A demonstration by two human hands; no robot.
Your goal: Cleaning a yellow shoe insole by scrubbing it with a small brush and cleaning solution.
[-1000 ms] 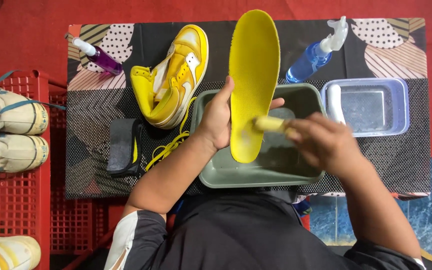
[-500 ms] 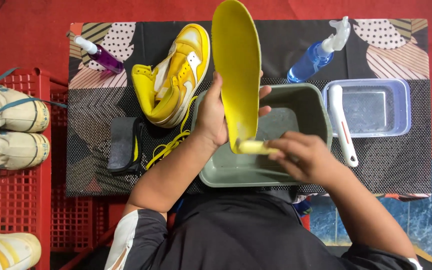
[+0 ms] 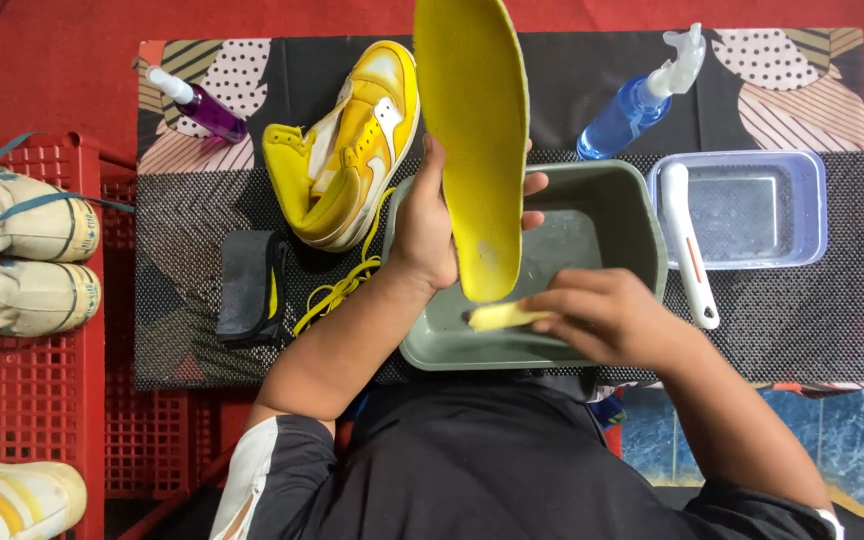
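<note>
— What crowds the patterned black table mat [image 3: 202, 340]?

— The grey-green plastic basin [image 3: 612, 210] sits centre; the clear rectangular tub [image 3: 802, 200] at 3 o'clock, the yellow high-top sneaker [image 3: 347, 150] at 10 o'clock, with bare mat near the front edge.

— And the hands?

— The left hand [image 3: 427, 225] is clamped on the long yellow foam insole [image 3: 472, 130], upright over the basin. The right hand [image 3: 607, 315] pinches a small yellow brush [image 3: 502, 316], now below the insole's heel, lower than half a second ago.

Upright yellow insole [image 3: 474, 140] over grey basin [image 3: 622, 200]
</note>
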